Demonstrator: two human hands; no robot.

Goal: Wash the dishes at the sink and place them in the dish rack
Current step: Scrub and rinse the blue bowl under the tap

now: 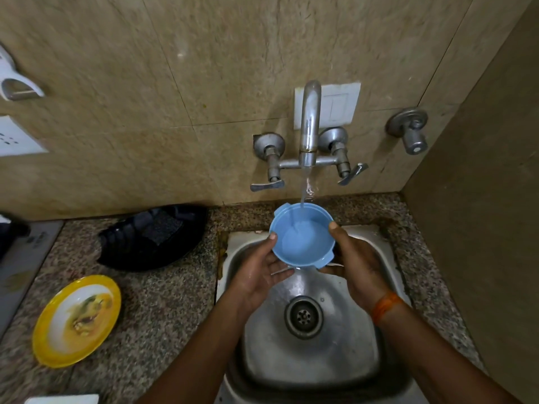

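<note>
A light blue plastic bowl point(302, 233) is held over the steel sink point(309, 354), tilted toward me under the running tap point(309, 123). Water streams into it and dribbles off its lower rim. My left hand point(259, 272) cups the bowl from the left and below, thumb on the rim. From the right, my right hand point(355, 263) grips it, thumb on the rim, with an orange thread on the wrist. A yellow plate point(76, 320) with a printed picture lies on the counter to the left.
A black tray-like rack point(151, 237) holding a dark scrub pad sits on the granite counter left of the sink. Two lever handles flank the tap and a separate valve point(409, 131) juts from the wall at right. A side wall closes in on the right.
</note>
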